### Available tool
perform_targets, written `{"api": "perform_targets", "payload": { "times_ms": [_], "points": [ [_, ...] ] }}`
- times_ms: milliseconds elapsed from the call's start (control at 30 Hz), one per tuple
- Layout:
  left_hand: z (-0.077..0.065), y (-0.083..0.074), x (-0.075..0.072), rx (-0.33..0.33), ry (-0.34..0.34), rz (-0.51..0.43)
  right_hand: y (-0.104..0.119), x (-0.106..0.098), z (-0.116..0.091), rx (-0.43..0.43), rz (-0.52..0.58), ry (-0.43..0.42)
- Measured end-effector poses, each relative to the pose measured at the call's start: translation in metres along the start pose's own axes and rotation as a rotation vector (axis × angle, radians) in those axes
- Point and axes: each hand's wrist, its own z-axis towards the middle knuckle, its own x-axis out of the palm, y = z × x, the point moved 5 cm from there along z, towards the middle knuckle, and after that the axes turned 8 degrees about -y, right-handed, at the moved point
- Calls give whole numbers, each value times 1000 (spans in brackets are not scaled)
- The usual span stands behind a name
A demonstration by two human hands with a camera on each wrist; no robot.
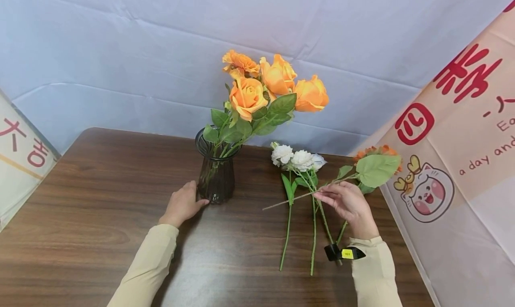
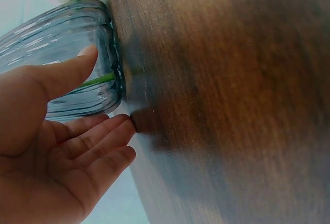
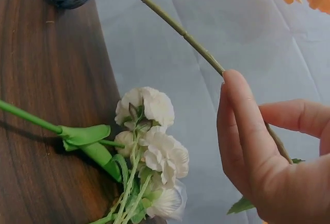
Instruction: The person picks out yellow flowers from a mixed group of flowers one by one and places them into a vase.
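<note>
A dark glass vase (image 1: 216, 179) stands on the table with several orange roses (image 1: 248, 97) and a ruffled orange flower (image 1: 240, 63) in it. My left hand (image 1: 185, 204) touches the vase low down, its thumb along the front and its fairly straight fingers at the left side. In the left wrist view a green stem (image 2: 100, 80) shows through the glass. My right hand (image 1: 346, 203) pinches the thin stem (image 1: 281, 203) of an orange flower (image 1: 392, 151) between thumb and fingers. That stem's bare end points left toward the vase, and a broad leaf (image 1: 378, 170) partly covers the bloom.
White flowers (image 1: 302, 159) lie on the table (image 1: 120, 208) to the right of the vase, their green stems (image 1: 286, 244) toward the front. A black wrist device (image 1: 347, 253) overlaps stems there. Behind hangs a pale cloth (image 1: 161, 52); a printed banner (image 1: 462, 164) borders the right side.
</note>
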Motion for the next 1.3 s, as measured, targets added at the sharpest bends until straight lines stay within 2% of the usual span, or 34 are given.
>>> {"api": "perform_targets", "payload": {
  "times_ms": [433,567,900,1300],
  "points": [
    [-1,0,0,4,-9,-4,11,11,-2,-43,172,66],
    [-1,0,0,7,-7,1,15,15,-3,-48,211,60],
    [1,-1,-1,10,-7,11,28,28,-4,-71,224,79],
    [1,0,1,1,1,6,35,45,-5,-107,252,52]
  ]
}}
